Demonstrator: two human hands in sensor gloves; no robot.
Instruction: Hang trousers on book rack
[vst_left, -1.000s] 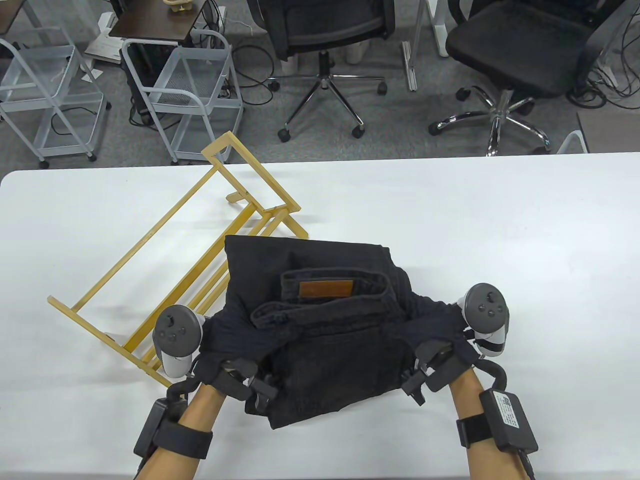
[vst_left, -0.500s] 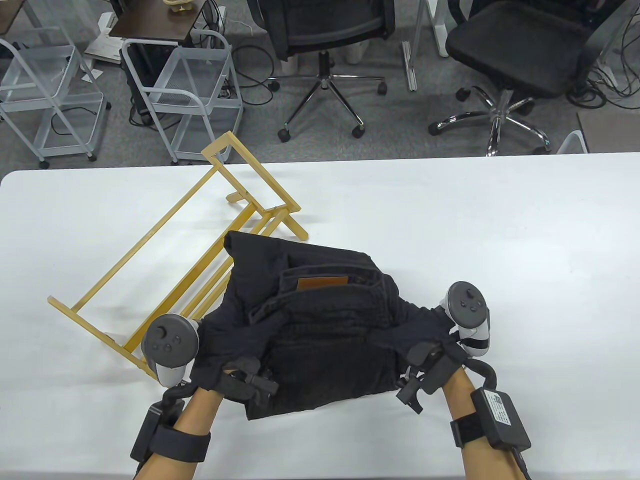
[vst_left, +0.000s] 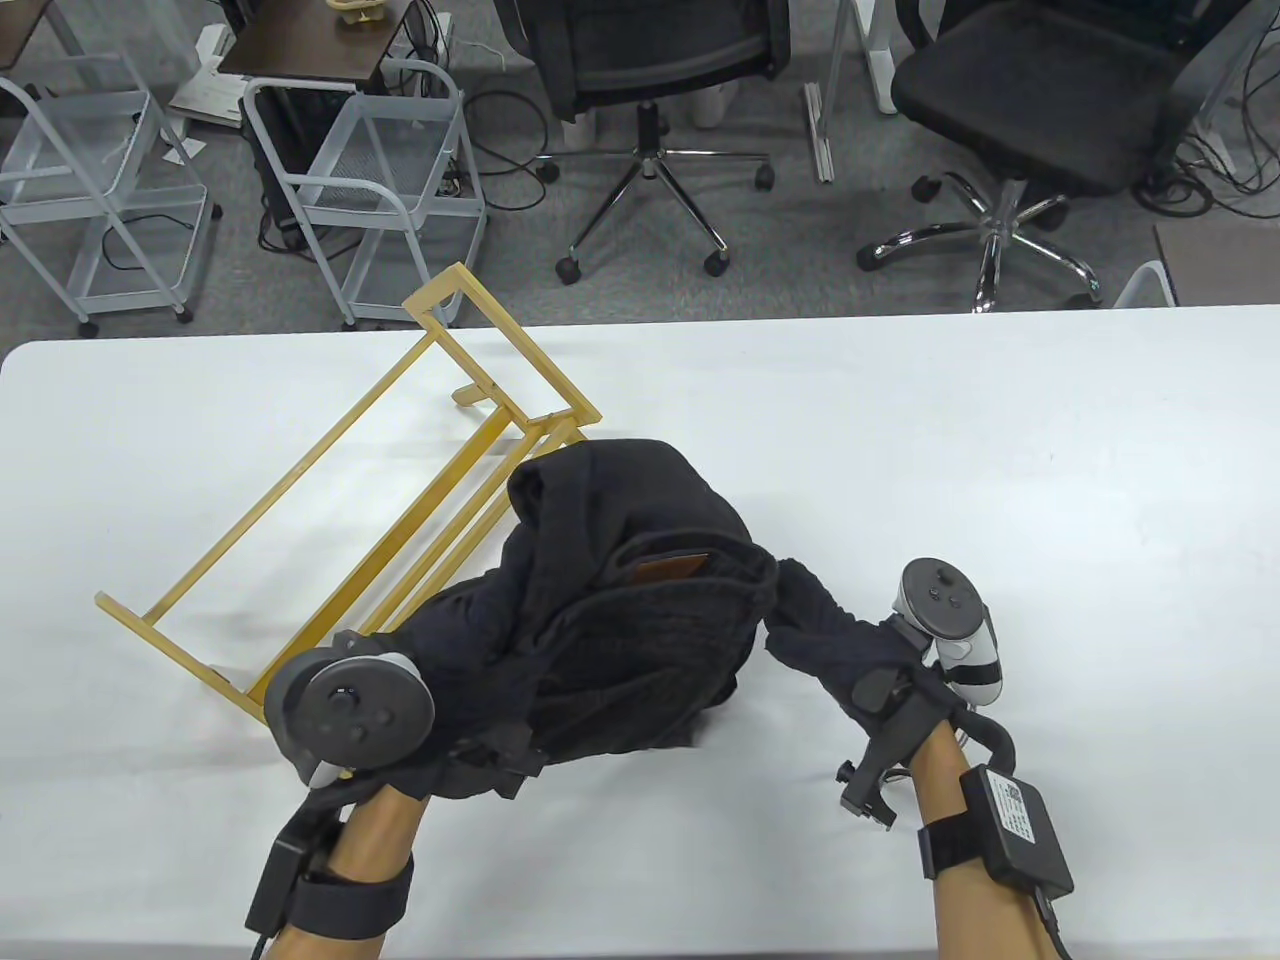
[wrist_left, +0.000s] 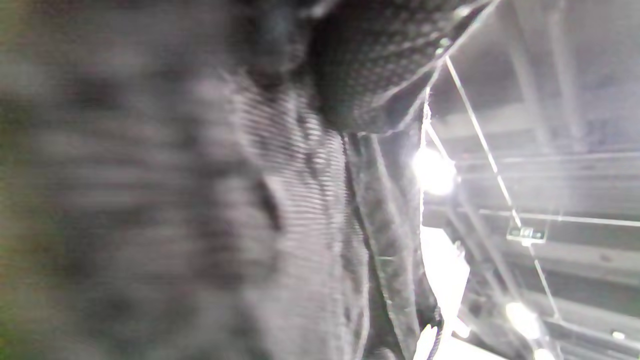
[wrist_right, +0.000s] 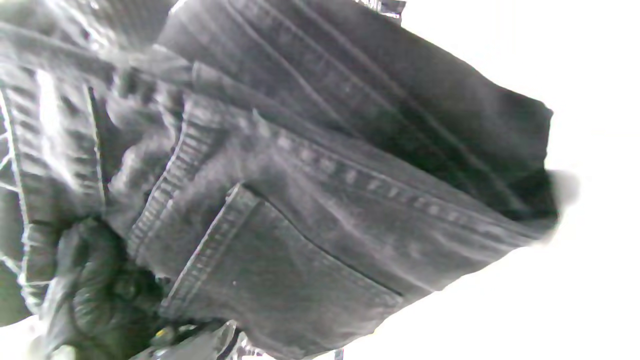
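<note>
The black denim trousers (vst_left: 640, 600) with a brown leather patch are bunched and raised off the white table (vst_left: 1000, 470), their far end over the near right corner of the wooden book rack (vst_left: 330, 440). My left hand (vst_left: 470, 725) grips the trousers' left side from below, partly hidden by cloth. My right hand (vst_left: 800, 620) pinches the right edge near the waistband. The right wrist view shows a pocket and seams (wrist_right: 325, 200) with gloved fingers (wrist_right: 90, 285) closed on the denim. The left wrist view is blurred and filled with dark cloth (wrist_left: 300, 225).
The rack lies slanted across the table's left half, one end near the far edge. Two office chairs (vst_left: 650, 60) and two metal carts (vst_left: 380, 170) stand on the floor beyond the table. The table's right half is bare white surface.
Both hands have lifted the folded trousers off the table and carried them left toward the rack. The flat pile is now bunched up, and my right hand has moved in to the left.
</note>
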